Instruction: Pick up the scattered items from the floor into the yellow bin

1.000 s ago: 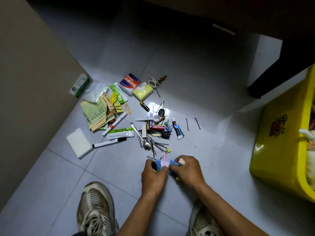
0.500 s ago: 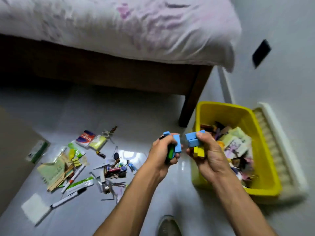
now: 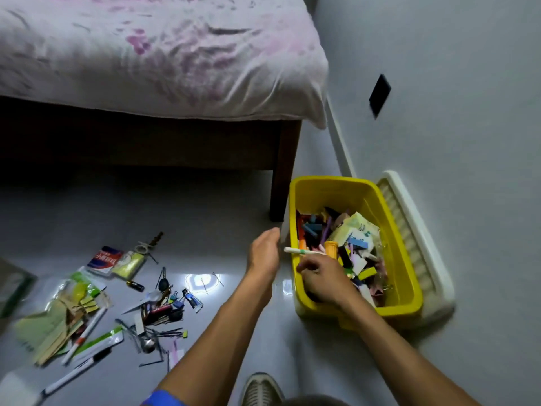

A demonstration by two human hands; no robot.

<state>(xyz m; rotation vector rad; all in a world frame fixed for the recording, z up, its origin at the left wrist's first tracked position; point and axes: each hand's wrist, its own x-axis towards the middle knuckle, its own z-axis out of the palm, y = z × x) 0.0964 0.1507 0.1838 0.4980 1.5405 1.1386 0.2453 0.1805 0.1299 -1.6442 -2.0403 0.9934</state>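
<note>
Head view: drop-off at the yellow bin [image 3: 319,187], floor sorting part done.

Right hand [image 3: 322,278] hangs over the bin's near-left corner at 4 o'clock, knuckles up; whether its fingers pinch anything I cannot tell. A white-and-green pen [image 3: 303,251] lies just above it across the rim, seemingly on its way in. Left hand [image 3: 263,253], at centre, is loose and holds nothing, placed beside the bin. Bin roughly half full of mixed stationery. Scattered items [image 3: 152,306] remain on the pale tiled floor [image 3: 205,230] at 8 o'clock: markers, packets, clips, keys. Bed [image 3: 146,54] with a pink-patterned sheet at 11 o'clock; grey wall and white lid at 3 o'clock.
</note>
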